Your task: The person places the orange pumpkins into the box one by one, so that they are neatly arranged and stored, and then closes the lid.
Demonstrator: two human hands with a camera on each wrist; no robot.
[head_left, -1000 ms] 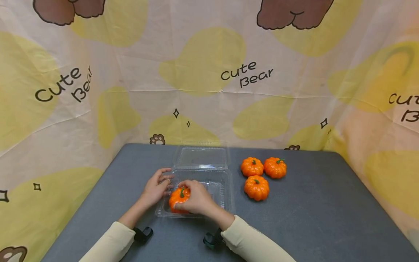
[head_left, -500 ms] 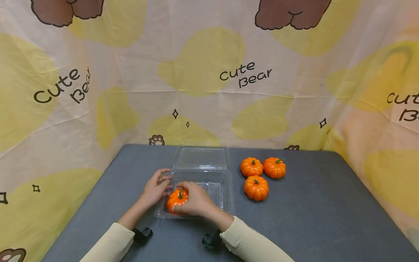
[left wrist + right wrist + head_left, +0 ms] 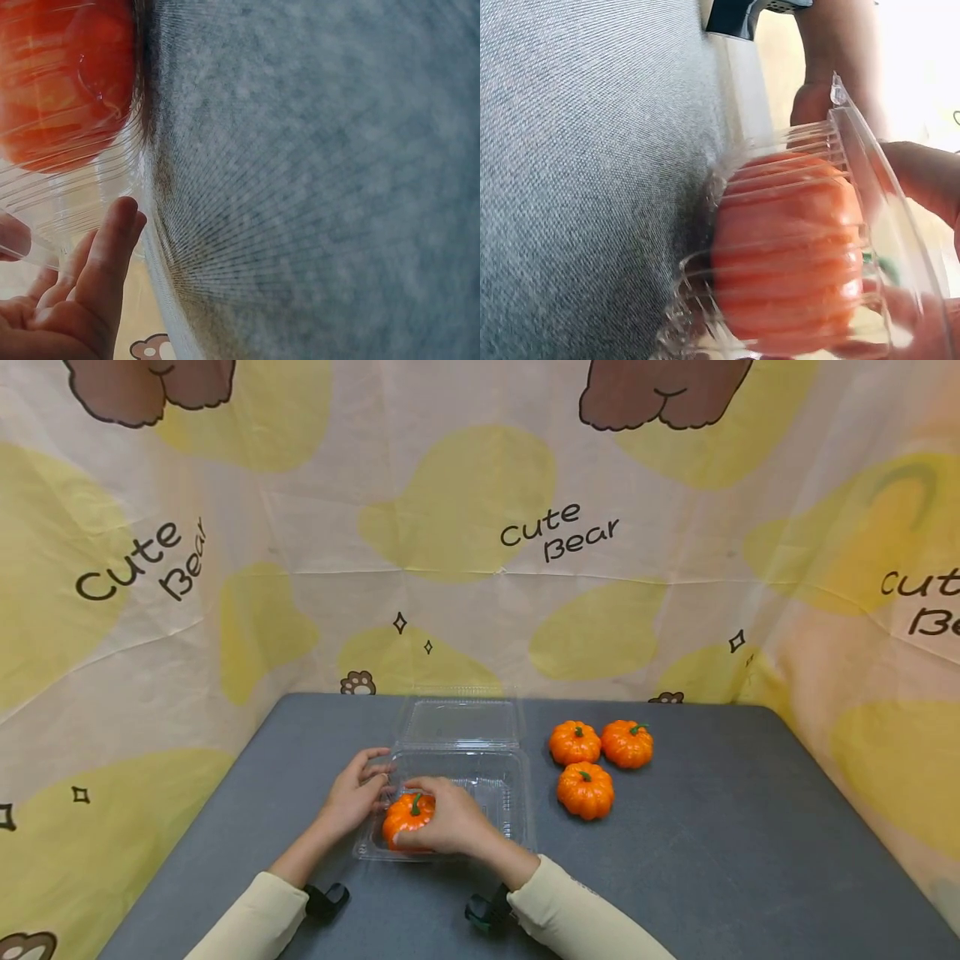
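Barely any change seen over the last second: pumpkin still gripped by right hand in box, near-left corner, so apparently not yet released; left hand loosely placed at box's left side.

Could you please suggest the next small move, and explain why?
Probably the right hand should release the pumpkin: it appears low inside the clear container, near the front left corner, while three other pumpkins remain outside.
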